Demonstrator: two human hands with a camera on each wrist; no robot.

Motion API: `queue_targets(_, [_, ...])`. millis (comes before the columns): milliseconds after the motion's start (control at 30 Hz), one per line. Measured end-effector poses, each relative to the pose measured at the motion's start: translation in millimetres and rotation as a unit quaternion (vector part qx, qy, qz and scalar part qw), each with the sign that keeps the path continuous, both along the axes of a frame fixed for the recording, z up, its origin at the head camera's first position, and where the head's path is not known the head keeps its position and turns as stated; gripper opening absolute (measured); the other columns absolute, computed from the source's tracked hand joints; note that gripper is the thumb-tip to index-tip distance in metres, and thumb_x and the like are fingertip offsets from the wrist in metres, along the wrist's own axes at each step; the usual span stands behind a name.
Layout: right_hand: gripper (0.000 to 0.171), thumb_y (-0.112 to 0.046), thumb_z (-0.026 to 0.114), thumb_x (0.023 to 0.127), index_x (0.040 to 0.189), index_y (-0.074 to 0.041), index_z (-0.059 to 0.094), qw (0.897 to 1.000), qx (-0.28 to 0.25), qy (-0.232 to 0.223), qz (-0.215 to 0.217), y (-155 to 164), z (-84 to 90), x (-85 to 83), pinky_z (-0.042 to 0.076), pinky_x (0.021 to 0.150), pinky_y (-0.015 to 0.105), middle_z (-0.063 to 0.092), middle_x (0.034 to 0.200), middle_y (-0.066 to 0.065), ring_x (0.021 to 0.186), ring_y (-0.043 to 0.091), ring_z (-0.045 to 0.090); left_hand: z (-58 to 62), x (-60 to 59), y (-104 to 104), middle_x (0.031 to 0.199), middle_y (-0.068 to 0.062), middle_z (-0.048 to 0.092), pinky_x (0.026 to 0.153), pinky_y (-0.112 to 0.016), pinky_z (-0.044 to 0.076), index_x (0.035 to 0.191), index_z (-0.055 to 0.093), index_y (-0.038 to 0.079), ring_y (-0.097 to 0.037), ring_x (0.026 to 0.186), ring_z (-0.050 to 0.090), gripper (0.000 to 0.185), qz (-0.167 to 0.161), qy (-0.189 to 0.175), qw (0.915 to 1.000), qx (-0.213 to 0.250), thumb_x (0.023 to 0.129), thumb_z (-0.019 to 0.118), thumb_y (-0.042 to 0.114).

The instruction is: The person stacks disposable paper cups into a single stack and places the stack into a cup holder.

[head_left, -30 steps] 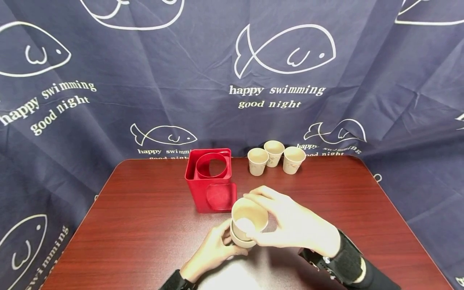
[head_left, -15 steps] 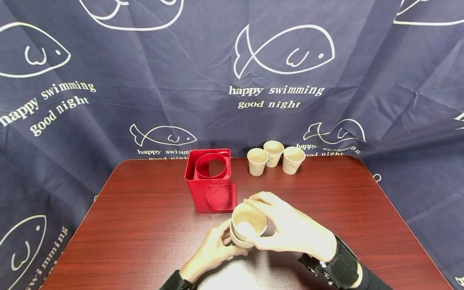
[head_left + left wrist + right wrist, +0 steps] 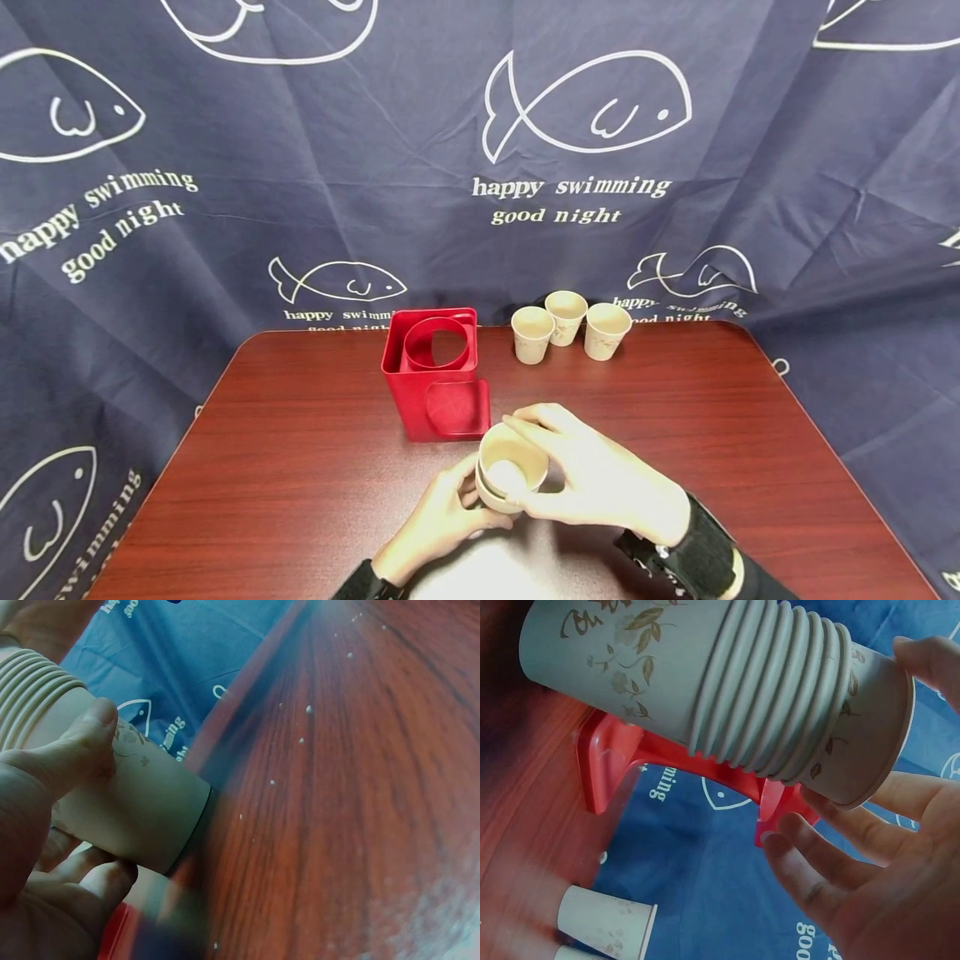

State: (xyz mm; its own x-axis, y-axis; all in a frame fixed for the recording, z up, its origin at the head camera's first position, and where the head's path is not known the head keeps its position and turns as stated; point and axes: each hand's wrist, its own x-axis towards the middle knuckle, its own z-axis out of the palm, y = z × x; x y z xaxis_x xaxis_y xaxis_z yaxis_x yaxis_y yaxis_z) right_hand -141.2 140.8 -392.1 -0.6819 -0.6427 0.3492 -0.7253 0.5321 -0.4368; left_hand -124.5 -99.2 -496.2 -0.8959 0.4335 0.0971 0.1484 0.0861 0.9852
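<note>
A stack of nested paper cups, pale with a brown leaf print, leans at a tilt above the table; several rolled rims show close together. My left hand grips the stack's lower part, thumb on one side of the bottom cup and fingers on the other. At the top, my right hand holds the uppermost paper cup by its rim between thumb and fingers. That cup sits partly inside the stack, its rim standing out beyond the others. Its open mouth faces up in the head view.
A red square holder with a round ring in its top stands just behind the hands. Three single paper cups, a left one, a middle one and a right one, stand upright near the table's back edge, before a blue curtain.
My right hand has come down and slightly left, and the top cup sits deeper in the stack. My left hand has stayed in place.
</note>
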Motion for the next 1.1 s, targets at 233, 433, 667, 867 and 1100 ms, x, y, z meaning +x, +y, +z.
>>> queue_targets(233, [0.061,-0.05,0.077,0.089,0.142,-0.028,0.059,1.0,0.001,-0.001,0.007,0,-4.3,1.3,0.053,0.104,0.029,0.053,0.138,-0.014,0.125,0.004,0.054,-0.6,0.0,0,0.133,-0.009,0.068,0.098,-0.022,0.057,0.141,0.056,0.013,-0.015,0.118,0.067,0.074,-0.001,0.0,1.0,0.002,0.075,0.091,0.006])
queue_targets(433, [0.062,-0.054,0.074,0.09,0.144,-0.032,0.056,1.0,0.009,-0.017,0.011,-2,-6.0,1.4,0.053,0.106,0.032,0.053,0.14,-0.014,0.129,0.004,0.052,-1.4,0.0,-1,0.13,-0.009,0.07,0.098,-0.021,0.057,0.139,0.058,0.014,-0.015,0.116,0.068,0.071,-0.006,0.012,0.9999,0.005,0.077,0.09,0.006])
queue_targets(667, [0.063,-0.057,0.072,0.091,0.146,-0.034,0.053,1.0,0.016,-0.009,0.006,-2,-8.9,2.5,0.054,0.106,0.034,0.053,0.14,-0.014,0.129,0.006,0.053,-1.7,-0.5,-1,0.13,-0.011,0.07,0.098,-0.021,0.056,0.142,0.056,0.014,-0.016,0.117,0.068,0.074,-0.01,0.007,0.9999,0.01,0.077,0.09,0.006])
queue_targets(867, [0.061,-0.057,0.069,0.093,0.146,-0.032,0.054,1.0,0.022,-0.012,0.005,-2,-10.3,3.6,0.053,0.106,0.037,0.054,0.141,-0.013,0.127,0.007,0.055,-1.5,-0.4,-1,0.133,-0.01,0.068,0.098,-0.02,0.056,0.145,0.054,0.015,-0.017,0.12,0.066,0.078,-0.006,0.005,1.0,0.005,0.077,0.09,0.007])
queue_targets(1100, [0.059,-0.059,0.068,0.093,0.144,-0.031,0.056,1.0,0.023,-0.011,0.001,-3,-11.0,3.6,0.053,0.107,0.034,0.055,0.14,-0.015,0.126,0.003,0.056,-1.9,-0.3,-1,0.131,-0.01,0.069,0.098,-0.021,0.056,0.145,0.054,0.017,-0.018,0.118,0.067,0.075,-0.009,0.009,0.9999,0.007,0.079,0.089,0.009])
